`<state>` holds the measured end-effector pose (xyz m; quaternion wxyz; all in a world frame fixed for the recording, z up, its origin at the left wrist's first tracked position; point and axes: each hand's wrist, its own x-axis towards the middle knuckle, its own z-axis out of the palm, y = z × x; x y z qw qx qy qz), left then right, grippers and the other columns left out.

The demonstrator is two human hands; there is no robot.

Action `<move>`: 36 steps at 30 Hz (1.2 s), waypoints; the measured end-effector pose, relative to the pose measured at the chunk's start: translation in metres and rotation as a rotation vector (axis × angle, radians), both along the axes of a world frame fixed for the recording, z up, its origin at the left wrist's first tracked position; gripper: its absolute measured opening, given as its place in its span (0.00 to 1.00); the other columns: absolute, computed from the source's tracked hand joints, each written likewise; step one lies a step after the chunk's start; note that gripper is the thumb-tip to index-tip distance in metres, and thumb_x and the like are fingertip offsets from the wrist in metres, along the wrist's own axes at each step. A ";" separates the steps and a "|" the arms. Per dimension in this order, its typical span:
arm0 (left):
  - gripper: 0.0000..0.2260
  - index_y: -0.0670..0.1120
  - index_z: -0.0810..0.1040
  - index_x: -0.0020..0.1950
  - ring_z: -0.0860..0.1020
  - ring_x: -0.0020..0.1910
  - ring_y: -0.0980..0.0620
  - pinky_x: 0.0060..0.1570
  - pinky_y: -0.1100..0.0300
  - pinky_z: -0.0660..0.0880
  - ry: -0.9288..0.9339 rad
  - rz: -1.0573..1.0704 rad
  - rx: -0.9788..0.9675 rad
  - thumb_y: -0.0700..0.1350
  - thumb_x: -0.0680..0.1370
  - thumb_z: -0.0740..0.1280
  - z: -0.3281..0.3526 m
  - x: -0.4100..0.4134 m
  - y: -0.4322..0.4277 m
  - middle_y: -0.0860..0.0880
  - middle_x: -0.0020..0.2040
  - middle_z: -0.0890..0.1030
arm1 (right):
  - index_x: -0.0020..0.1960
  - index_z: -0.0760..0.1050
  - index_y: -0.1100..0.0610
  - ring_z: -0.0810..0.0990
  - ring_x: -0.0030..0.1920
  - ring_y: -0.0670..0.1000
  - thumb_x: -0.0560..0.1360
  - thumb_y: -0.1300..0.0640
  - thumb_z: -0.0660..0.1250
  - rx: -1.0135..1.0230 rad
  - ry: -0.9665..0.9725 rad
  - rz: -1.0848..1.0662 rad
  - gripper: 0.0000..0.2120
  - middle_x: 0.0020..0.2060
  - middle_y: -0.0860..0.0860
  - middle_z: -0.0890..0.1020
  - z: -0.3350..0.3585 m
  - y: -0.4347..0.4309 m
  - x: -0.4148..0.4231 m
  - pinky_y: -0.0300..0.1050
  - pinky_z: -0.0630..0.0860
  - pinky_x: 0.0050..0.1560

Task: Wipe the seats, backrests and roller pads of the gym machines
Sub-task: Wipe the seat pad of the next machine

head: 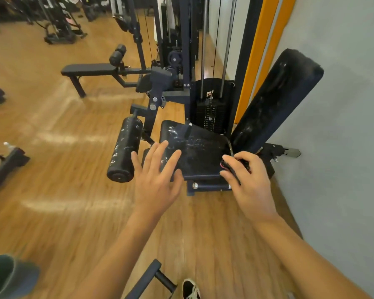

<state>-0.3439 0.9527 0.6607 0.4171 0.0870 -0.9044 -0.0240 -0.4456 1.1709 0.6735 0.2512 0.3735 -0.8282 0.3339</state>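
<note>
Shoe (191,289), dark with pale markings, at the bottom edge on the wooden floor (52,158). Beside it, to the left, a dark metal bar (148,277) of some frame, cut off by the picture's edge. Grey-green rounded object (7,275) in the bottom left corner, blurred, kind not discernible.

Left hand (158,171): back facing up, fingers straight and fanned apart, holding nothing, over the near left corner of the seat; whether it touches the pad cannot be told.

Right hand (249,178): fingers curled round a small dark item (226,166) with a pink edge, at the seat's near right corner; what the item is cannot be made out.

Seat (200,151): black pad, roughly level, marked with whitish streaks, directly ahead of both hands.

Roller pad (125,147): black cylinder, left of the seat and apart from it, on the machine's arm, also flecked white.

Backrest (276,100): long black pad, tilted back to the right, rising from the rear right of the seat towards the grey wall (343,137); faint pale smears on its face.

Weight stack (211,114): black plates behind the seat, between chrome guide rods. Orange stripe (260,50) on the wall behind it.

Flat bench (91,70) with two small rollers (118,53), farther off to the left. Further machines (58,24) in the far left corner, indistinct.
</note>
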 end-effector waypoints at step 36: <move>0.20 0.48 0.76 0.72 0.62 0.80 0.41 0.74 0.27 0.52 -0.499 0.268 0.304 0.47 0.80 0.63 -0.248 -0.381 -0.326 0.43 0.78 0.69 | 0.66 0.79 0.59 0.77 0.58 0.54 0.76 0.63 0.75 0.089 -0.395 0.148 0.18 0.63 0.56 0.75 -0.274 -0.374 -0.406 0.48 0.78 0.60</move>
